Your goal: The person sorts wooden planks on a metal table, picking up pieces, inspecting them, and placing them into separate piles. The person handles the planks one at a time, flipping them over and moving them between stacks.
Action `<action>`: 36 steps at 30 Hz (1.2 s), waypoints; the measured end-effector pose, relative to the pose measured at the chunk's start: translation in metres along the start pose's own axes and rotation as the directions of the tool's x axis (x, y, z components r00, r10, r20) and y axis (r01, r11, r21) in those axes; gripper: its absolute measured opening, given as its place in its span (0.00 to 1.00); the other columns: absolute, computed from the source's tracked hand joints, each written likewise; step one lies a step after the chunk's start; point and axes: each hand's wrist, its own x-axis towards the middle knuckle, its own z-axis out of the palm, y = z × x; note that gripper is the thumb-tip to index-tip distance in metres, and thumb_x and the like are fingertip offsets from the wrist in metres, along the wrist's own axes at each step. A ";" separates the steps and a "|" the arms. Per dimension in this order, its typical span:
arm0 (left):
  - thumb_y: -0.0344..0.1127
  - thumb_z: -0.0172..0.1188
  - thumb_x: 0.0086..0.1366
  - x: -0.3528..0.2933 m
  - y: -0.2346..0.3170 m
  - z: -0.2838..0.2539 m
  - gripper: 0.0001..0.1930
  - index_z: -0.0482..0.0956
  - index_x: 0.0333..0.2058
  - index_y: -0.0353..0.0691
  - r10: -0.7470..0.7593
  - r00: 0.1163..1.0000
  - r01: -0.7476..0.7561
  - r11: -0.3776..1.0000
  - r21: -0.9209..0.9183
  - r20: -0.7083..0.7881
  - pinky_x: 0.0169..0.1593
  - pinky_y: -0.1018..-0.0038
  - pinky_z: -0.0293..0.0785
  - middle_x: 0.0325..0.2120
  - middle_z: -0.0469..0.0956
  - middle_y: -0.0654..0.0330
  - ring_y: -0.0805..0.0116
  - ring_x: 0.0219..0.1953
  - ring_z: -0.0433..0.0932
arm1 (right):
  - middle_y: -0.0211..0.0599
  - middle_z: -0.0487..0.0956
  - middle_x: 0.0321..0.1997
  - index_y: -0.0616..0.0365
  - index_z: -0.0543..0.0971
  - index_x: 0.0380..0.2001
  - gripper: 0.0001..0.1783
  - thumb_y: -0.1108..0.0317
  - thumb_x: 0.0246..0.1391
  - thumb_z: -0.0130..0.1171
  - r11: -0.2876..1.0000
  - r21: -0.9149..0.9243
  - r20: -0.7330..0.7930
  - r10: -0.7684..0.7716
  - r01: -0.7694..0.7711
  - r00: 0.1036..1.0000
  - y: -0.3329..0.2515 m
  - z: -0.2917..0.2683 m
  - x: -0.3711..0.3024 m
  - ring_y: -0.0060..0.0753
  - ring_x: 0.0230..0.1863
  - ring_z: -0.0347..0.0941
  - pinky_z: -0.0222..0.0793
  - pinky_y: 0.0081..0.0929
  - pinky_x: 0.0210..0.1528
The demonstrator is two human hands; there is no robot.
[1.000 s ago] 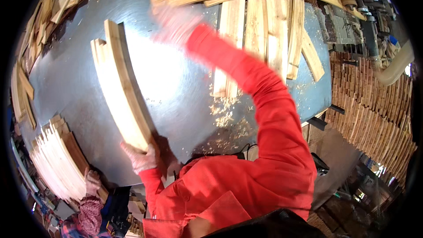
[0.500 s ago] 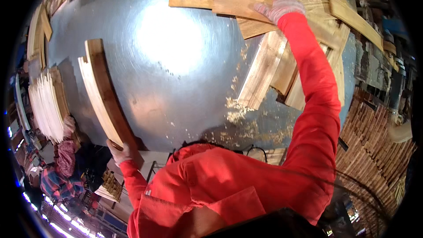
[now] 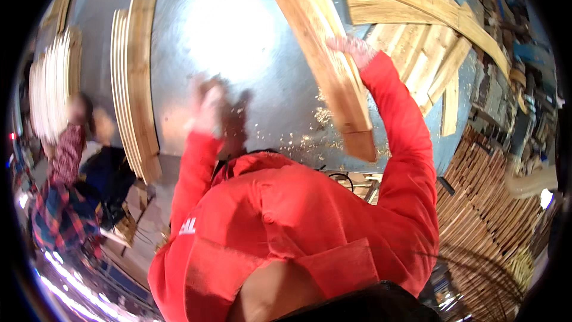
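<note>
My right hand, gloved, grips the right edge of a few long wooden boards. They lie stacked and slightly fanned, slanting from the far middle toward my body. Over the metal tabletop, my left hand is smeared by motion and touches no board that I can make out. Left of it, a neat stack of boards stands with its pale edges in a row. Beyond my right hand lies a loose pile of crisscrossed boards.
At the left edge a co-worker's hand is by another row of boards. Wood shavings are scattered near the slanted boards. A large stack of wood strips stands at lower right, by machinery.
My right hand has come nearer from the far pile, bringing boards with it. My left hand has left the boards at left and moved toward the middle. More boards now show in the left stack.
</note>
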 end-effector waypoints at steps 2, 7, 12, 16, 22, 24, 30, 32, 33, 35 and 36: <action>0.59 0.45 0.67 0.021 -0.019 0.083 0.31 0.63 0.55 0.37 -0.374 0.925 0.377 0.924 -0.059 0.064 0.48 0.57 0.76 0.48 0.71 0.51 0.55 0.43 0.78 | 0.48 0.78 0.45 0.64 0.71 0.52 0.30 0.53 0.53 0.62 0.962 0.273 -0.043 0.038 -0.025 0.998 -0.018 0.027 0.031 0.39 0.45 0.76 0.74 0.33 0.48; 0.55 0.55 0.63 0.027 0.012 0.108 0.31 0.68 0.55 0.35 -0.211 0.977 0.213 0.964 0.161 -0.030 0.46 0.64 0.77 0.42 0.78 0.53 0.61 0.39 0.80 | 0.52 0.78 0.42 0.61 0.73 0.50 0.32 0.45 0.52 0.61 0.811 0.516 0.178 0.214 -0.277 0.960 -0.090 0.043 0.067 0.45 0.42 0.77 0.75 0.42 0.46; 0.43 0.60 0.61 0.050 -0.006 0.060 0.26 0.70 0.54 0.34 -0.183 0.983 0.171 0.923 0.344 0.002 0.48 0.69 0.74 0.43 0.77 0.55 0.65 0.44 0.76 | 0.58 0.74 0.49 0.67 0.64 0.58 0.52 0.29 0.47 0.55 0.988 0.029 -0.318 0.151 -0.150 0.936 -0.118 0.051 0.110 0.50 0.48 0.74 0.72 0.45 0.51; 0.44 0.69 0.54 0.047 -0.028 0.067 0.32 0.69 0.51 0.31 0.017 0.996 0.030 0.844 0.536 -0.083 0.47 0.71 0.73 0.39 0.79 0.54 0.66 0.41 0.77 | 0.49 0.67 0.62 0.51 0.60 0.64 0.50 0.28 0.47 0.51 0.605 -0.785 -0.191 -0.033 -0.133 0.981 -0.133 0.100 0.124 0.55 0.60 0.66 0.58 0.45 0.62; 0.38 0.70 0.51 0.046 0.000 0.040 0.30 0.71 0.50 0.33 -0.250 0.967 0.237 0.956 0.172 0.053 0.45 0.68 0.77 0.38 0.80 0.55 0.65 0.39 0.80 | 0.44 0.62 0.67 0.38 0.53 0.67 0.57 0.38 0.35 0.68 -0.228 -0.865 -0.402 -0.220 -0.447 0.889 -0.155 -0.111 0.097 0.45 0.69 0.55 0.48 0.60 0.64; 0.36 0.69 0.51 0.043 0.011 0.028 0.28 0.71 0.50 0.33 -0.262 0.963 0.253 0.959 0.123 0.062 0.45 0.66 0.78 0.40 0.79 0.53 0.62 0.41 0.81 | 0.46 0.58 0.69 0.36 0.49 0.69 0.57 0.41 0.38 0.67 -0.300 -0.815 -0.496 -0.078 -0.495 0.865 -0.136 -0.151 0.084 0.46 0.71 0.51 0.49 0.52 0.67; 0.36 0.63 0.58 0.036 0.017 0.027 0.25 0.70 0.53 0.34 -0.228 0.971 0.233 0.968 -0.090 0.068 0.44 0.65 0.79 0.42 0.79 0.54 0.62 0.41 0.81 | 0.54 0.72 0.58 0.51 0.63 0.63 0.47 0.39 0.43 0.64 0.321 -0.835 -0.414 0.168 -0.447 0.895 -0.122 -0.147 0.100 0.57 0.60 0.66 0.61 0.39 0.61; 0.36 0.64 0.58 0.030 0.022 0.044 0.24 0.71 0.51 0.33 -0.167 0.986 0.167 0.986 -0.017 -0.024 0.42 0.67 0.78 0.41 0.79 0.54 0.63 0.38 0.81 | 0.51 0.76 0.50 0.59 0.67 0.60 0.46 0.38 0.45 0.62 0.664 -0.612 -0.347 0.261 -0.429 0.901 -0.120 -0.129 0.110 0.48 0.50 0.73 0.68 0.38 0.53; 0.37 0.64 0.58 0.028 0.018 0.045 0.24 0.71 0.51 0.33 -0.151 0.987 0.156 0.982 0.104 -0.062 0.42 0.69 0.78 0.41 0.79 0.54 0.64 0.38 0.80 | 0.48 0.79 0.44 0.64 0.66 0.59 0.48 0.36 0.45 0.63 0.736 -0.524 -0.328 0.290 -0.429 0.899 -0.124 -0.105 0.116 0.41 0.42 0.77 0.74 0.37 0.46; 0.38 0.64 0.58 0.037 0.019 0.052 0.23 0.72 0.50 0.32 -0.075 0.994 0.100 0.930 0.354 -0.084 0.42 0.72 0.77 0.40 0.79 0.55 0.66 0.36 0.80 | 0.46 0.79 0.37 0.63 0.70 0.56 0.46 0.36 0.45 0.63 0.963 -0.001 -0.301 0.255 -0.268 0.919 -0.105 -0.059 0.124 0.38 0.33 0.78 0.77 0.35 0.39; 0.41 0.63 0.59 0.043 0.012 0.054 0.24 0.73 0.48 0.31 0.050 0.996 0.007 0.792 0.611 -0.077 0.44 0.71 0.75 0.39 0.80 0.54 0.65 0.37 0.78 | 0.47 0.80 0.40 0.61 0.72 0.54 0.41 0.39 0.47 0.64 0.967 0.111 -0.380 0.253 -0.227 0.890 -0.113 -0.013 0.125 0.45 0.33 0.79 0.77 0.38 0.39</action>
